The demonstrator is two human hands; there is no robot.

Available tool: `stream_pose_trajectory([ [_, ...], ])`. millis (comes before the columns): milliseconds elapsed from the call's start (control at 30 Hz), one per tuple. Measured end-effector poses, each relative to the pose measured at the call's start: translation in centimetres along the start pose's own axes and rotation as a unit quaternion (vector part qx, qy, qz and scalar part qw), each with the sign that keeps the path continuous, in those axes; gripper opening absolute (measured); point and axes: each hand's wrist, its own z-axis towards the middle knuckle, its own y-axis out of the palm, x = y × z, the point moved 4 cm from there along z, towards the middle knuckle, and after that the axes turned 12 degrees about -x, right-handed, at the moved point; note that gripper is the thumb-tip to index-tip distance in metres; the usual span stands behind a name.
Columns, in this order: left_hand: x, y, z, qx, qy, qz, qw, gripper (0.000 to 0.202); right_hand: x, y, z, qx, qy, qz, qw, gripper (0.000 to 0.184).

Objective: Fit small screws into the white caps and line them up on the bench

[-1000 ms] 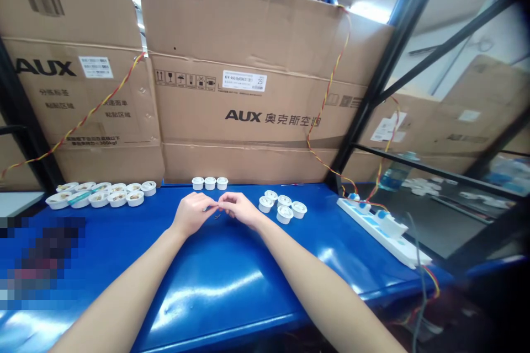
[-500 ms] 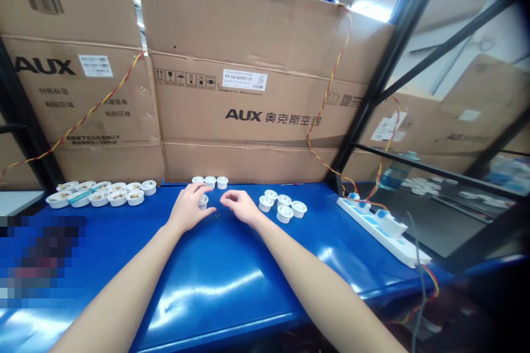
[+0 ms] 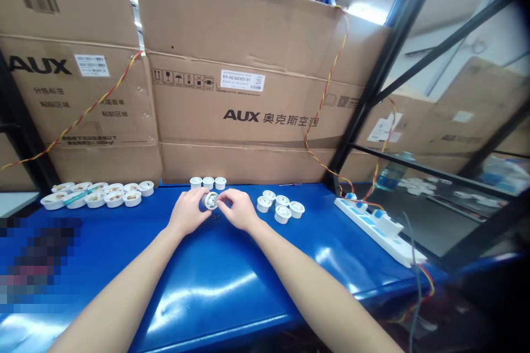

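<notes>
Between my left hand (image 3: pixel 188 211) and my right hand (image 3: pixel 239 210), a small round white plastic cup (image 3: pixel 211 200) is held up and tilted, its open side facing me. The fingertips of both hands touch its rim. Its contents are too small to make out. A tiny dark piece (image 3: pixel 215 217) lies on the blue workbench (image 3: pixel 223 292) just below my hands. Three white cups (image 3: pixel 208 182) stand in a row beyond them.
Left of my hands, several white cups (image 3: pixel 95 199) hold brownish contents; several more (image 3: pixel 278 205) stand to the right. A white power strip (image 3: pixel 375 229) lies on the bench's right, with red-and-yellow wire (image 3: pixel 327 113) running up past stacked AUX cardboard boxes (image 3: pixel 248 77) and a dark metal rack (image 3: pixel 372 94).
The white cup has moved from under my left fingers to between both hands, now tilted toward me. My right hand has closed in and touches its rim.
</notes>
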Motion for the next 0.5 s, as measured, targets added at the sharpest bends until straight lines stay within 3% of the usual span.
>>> stream_pose_trajectory([
  [200, 0.3, -0.2, -0.1, 0.013, 0.018, 0.018, 1.0, 0.031, -0.1, 0.2, 0.0, 0.005, 0.024, 0.049, 0.998, 0.014],
  [300, 0.3, -0.4, -0.2, 0.018, 0.027, 0.03, 0.999, 0.029, 0.3, 0.4, 0.2, 0.006, 0.047, 0.129, 0.991, 0.017],
  [500, 0.9, -0.7, -0.3, 0.037, 0.074, 0.024, 0.996, 0.028, 1.3, 1.6, 0.6, -0.027, 0.085, 0.348, 0.933, 0.037],
])
